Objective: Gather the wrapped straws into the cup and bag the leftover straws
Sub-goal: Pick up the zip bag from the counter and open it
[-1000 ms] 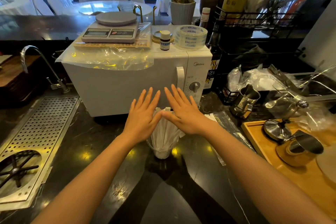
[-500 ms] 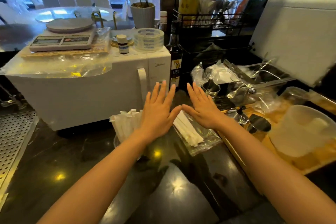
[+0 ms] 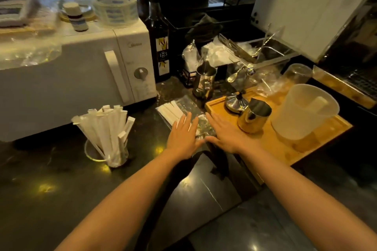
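On the dark counter (image 3: 61, 179), in front of the white microwave (image 3: 81, 79), a clear cup (image 3: 106, 154) stands packed with paper-wrapped straws (image 3: 106, 126) that fan out above its rim. To the right of the cup, well apart from it, a clear plastic bag (image 3: 188, 104) lies flat on the counter with a few more wrapped straws (image 3: 169, 111) lying on it or inside it; which of the two cannot be told. Both hands hover palm-down over the near end of that bag, fingers straight and spread, grasping nothing. Beneath the left hand (image 3: 183, 136) lie the near ends of the loose straws, while the right hand (image 3: 226, 136) sits just beside it, the thumbs almost touching, over the crinkled bag and the edge of a wooden tray (image 3: 285, 149). That tray carries a shiny metal pitcher (image 3: 254, 117) and a large frosted plastic jug (image 3: 306, 112). A dark syrup bottle (image 3: 160, 47) stands beside the microwave.
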